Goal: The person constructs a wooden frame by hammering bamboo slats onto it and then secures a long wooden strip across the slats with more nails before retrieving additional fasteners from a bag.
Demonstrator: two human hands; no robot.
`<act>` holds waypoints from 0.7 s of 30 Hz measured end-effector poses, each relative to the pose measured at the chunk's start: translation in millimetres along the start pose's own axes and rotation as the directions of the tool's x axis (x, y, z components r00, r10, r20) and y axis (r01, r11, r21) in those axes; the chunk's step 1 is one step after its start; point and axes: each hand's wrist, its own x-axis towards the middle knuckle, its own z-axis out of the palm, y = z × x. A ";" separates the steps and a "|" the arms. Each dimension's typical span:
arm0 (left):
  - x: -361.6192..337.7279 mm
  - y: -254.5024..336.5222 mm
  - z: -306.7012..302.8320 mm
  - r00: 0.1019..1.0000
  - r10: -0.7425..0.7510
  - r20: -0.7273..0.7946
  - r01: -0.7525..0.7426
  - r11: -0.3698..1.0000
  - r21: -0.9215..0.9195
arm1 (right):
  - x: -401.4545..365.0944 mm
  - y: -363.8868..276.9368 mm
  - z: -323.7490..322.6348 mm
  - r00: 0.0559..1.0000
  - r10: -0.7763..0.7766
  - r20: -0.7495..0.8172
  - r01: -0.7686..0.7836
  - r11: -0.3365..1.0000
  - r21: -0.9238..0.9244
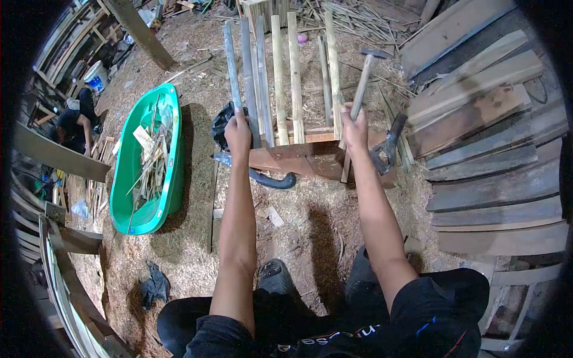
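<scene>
A slatted wooden frame [296, 77] stands in front of me, its narrow slats pointing away from me and joined near my side by a crosspiece. My left hand [239, 132] is closed on the near part of the leftmost greyish slat [231, 65]. In my right hand [355, 126] is a hammer [362, 83], held by its wooden handle with the head up and away; these fingers also lie beside the rightmost slat [332, 53]. Below the frame lies a brown board [310, 160], with a handsaw [271, 179] whose dark handle curves toward me.
A green tub [122, 185] with wood scraps stands at the left. Beyond it a person [76, 122] crouches. Planks [483, 119] lie in rows on the right. A black plastic scrap [155, 285] is on the sawdust-covered ground, and a wooden post [140, 36] rises at the upper left.
</scene>
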 end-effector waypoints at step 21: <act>-64.8 76.7 89.0 0.853 0.491 0.179 -0.499 0.665 0.556 | -5.1 5.0 10.8 0.998 0.026 0.048 -0.030 0.995 0.099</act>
